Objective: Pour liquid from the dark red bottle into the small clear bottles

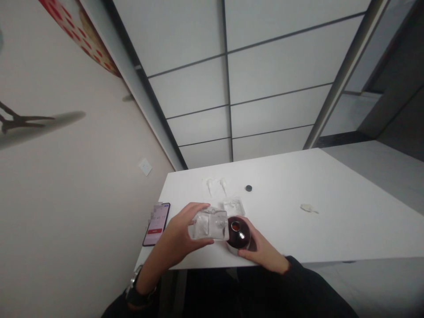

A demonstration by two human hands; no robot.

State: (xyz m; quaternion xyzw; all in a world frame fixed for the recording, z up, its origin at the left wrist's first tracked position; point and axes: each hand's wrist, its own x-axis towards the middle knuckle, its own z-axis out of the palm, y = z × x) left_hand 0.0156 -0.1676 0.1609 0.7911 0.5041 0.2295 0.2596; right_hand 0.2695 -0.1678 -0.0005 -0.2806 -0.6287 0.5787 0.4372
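Note:
My left hand grips a clear, square-sided container, with thumb below and fingers above. The container lies tipped sideways, its right end overlapping the edge of a dark brown bottle in this view; whether they touch I cannot tell. Around that rounded bottle, near the table's front edge, my right hand is closed. The bottle's round mouth is uncovered and faces up. Just behind the two hands sits a clear, shallow tray-like piece. A small dark round cap lies farther back on the white table.
Two small clear, thin-stemmed pieces lie toward the back of the table. A lit phone rests at the left edge, beside the wall. On the right is a pale, flat, leaf-shaped thing. White panelled sliding doors stand behind.

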